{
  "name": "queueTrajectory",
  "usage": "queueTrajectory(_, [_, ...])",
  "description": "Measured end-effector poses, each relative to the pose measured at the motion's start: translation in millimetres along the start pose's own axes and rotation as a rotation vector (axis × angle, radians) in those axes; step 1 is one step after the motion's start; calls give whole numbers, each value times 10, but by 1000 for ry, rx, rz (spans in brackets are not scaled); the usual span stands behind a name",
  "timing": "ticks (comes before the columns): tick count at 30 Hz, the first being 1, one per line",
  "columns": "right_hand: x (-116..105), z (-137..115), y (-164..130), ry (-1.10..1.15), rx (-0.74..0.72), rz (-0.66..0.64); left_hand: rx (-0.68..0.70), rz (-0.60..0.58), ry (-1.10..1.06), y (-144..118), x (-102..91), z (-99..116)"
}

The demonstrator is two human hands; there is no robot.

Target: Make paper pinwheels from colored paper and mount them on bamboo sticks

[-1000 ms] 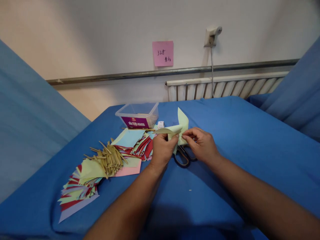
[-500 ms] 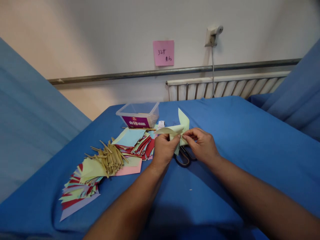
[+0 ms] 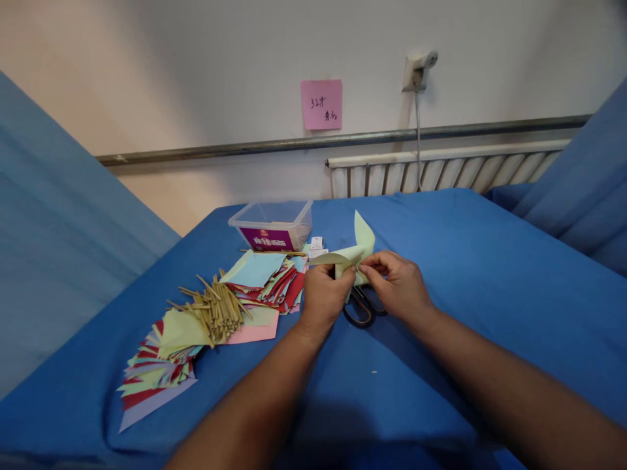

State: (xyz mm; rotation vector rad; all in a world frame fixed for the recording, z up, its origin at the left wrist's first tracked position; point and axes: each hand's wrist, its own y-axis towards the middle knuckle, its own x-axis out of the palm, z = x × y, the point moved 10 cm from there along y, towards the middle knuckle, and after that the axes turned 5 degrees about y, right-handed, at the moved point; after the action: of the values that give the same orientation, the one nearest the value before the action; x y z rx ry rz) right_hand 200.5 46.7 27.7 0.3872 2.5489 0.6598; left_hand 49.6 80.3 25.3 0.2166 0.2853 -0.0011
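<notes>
A pale green paper pinwheel (image 3: 364, 236) with curled blades is held up over the blue-covered table, between both hands. My left hand (image 3: 324, 294) is closed on its left side, thumb pressed near the centre. My right hand (image 3: 396, 281) pinches at the pinwheel's centre with thumb and forefinger; whether a small part sits between those fingertips I cannot make out. Below the paper lie scissors (image 3: 361, 318), their black handles showing and their blades hidden.
Left of my hands lie a stack of coloured paper (image 3: 259, 269), a heap of short thin sticks (image 3: 220, 310) and a fan of paper sheets (image 3: 159, 375). A clear plastic box (image 3: 300, 228) and a small white labelled item (image 3: 317, 243) stand behind. Blue curtains hang at both sides.
The pinwheel has tilted and shifted slightly right, its top blade leaning further right. My left hand has moved a little with it; my right hand keeps its pinch at the centre.
</notes>
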Motion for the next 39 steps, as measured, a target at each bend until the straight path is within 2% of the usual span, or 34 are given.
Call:
queueTrajectory(11, [-4,-24,-6,21,9,1,54,37,83,-18,-17,34])
queueTrajectory(20, [28,46,-8,57,48,-25,122,43,56,-25,-25,38])
queueTrajectory(26, [36,136,78,200,45,42,86,16,37,37,-3,-55])
queueTrajectory(31, [195,247,120,295,117,-41,69,10,69,110,-13,-159])
queueTrajectory(35, [187,282,150,288,104,2,34,-15,-12,178,48,-238])
queueTrajectory(39, [119,393,188,383,117,97,30,-13,-85,235,135,-210])
